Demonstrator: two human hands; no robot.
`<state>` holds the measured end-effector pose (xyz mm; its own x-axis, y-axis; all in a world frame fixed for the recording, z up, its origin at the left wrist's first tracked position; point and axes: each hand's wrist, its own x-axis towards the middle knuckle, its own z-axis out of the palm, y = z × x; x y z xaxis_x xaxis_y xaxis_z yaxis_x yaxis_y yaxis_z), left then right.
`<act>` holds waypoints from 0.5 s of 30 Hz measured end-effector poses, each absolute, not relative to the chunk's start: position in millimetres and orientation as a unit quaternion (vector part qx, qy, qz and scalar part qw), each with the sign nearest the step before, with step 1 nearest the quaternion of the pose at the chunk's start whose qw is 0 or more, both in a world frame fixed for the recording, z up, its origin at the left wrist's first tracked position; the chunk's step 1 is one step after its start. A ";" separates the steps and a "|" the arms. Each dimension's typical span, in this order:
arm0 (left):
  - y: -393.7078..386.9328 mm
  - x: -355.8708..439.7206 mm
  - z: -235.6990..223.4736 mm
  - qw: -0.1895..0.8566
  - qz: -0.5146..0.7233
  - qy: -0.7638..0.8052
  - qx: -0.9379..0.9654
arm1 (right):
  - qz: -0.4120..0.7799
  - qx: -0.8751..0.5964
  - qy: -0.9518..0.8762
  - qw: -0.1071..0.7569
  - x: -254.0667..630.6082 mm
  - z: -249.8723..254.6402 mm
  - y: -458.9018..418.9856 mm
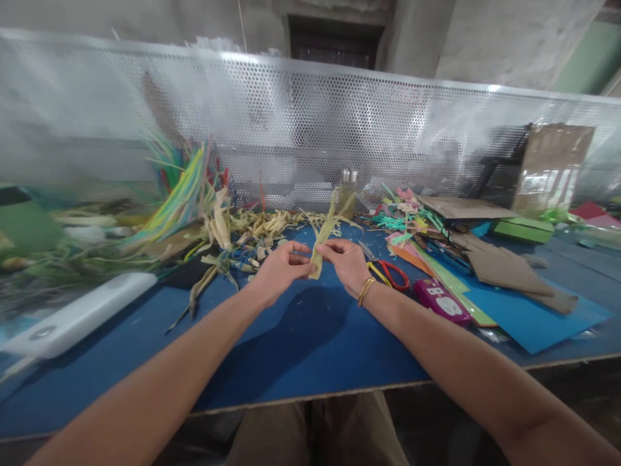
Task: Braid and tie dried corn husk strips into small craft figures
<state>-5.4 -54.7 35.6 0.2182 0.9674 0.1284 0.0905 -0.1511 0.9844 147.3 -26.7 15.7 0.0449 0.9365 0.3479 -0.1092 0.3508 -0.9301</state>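
Observation:
A pale yellow-green corn husk piece [324,234] is held between my two hands above the blue table, its split strips fanning out at the top. My left hand [286,268] pinches the lower left edge of the husk between thumb and fingers. Just to the right, my right hand [345,262] grips the husk's middle, thumb and fingers pressed together. A gold bracelet [367,291] circles my right wrist. Scissors [394,274] with red and yellow handles lie beside that wrist.
A pile of dried husks [262,226] stretches behind my hands. Colourful pipe cleaners [182,188] stand at the left, near a white glue gun-like device [87,314]. At the right lie a purple case [441,301], blue paper [524,317] and cardboard [507,265]. A perforated metal panel [310,123] closes the back.

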 end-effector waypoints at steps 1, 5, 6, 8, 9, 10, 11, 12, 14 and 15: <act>-54.8 -5.8 35.6 0.482 0.452 0.438 0.609 | 0.432 -0.375 -0.540 0.617 147.1 16.3 -27.7; -54.1 -7.8 36.0 0.427 0.449 0.464 0.633 | 0.439 -0.369 -0.550 0.608 147.2 18.7 -31.5; -54.0 -8.3 36.6 0.411 0.445 0.470 0.642 | 0.437 -0.375 -0.559 0.596 147.5 18.9 -32.1; -54.4 -9.0 38.6 0.384 0.436 0.480 0.657 | 0.439 -0.388 -0.578 0.569 148.3 18.5 -32.8; -54.9 -9.2 39.8 0.374 0.432 0.484 0.663 | 0.444 -0.389 -0.586 0.555 148.6 17.8 -32.9; -55.5 -9.2 41.0 0.364 0.428 0.488 0.668 | 0.449 -0.387 -0.593 0.545 148.8 17.1 -32.7; -56.2 -9.2 42.1 0.355 0.426 0.491 0.671 | 0.451 -0.383 -0.601 0.538 148.8 16.2 -32.5; -56.7 -9.1 43.0 0.345 0.426 0.496 0.674 | 0.449 -0.379 -0.607 0.535 148.7 15.5 -32.1; -57.1 -9.1 44.0 0.326 0.428 0.503 0.677 | 0.435 -0.384 -0.607 0.543 147.8 14.3 -31.4; -56.8 -9.3 44.0 0.319 0.429 0.504 0.679 | 0.425 -0.391 -0.599 0.555 147.2 13.9 -31.0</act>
<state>-9.3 -56.8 44.0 0.1247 0.9573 0.2609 0.4112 -0.2892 0.8645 147.2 -31.0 13.9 -0.0793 0.9399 0.3322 -0.0038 0.3329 -0.9430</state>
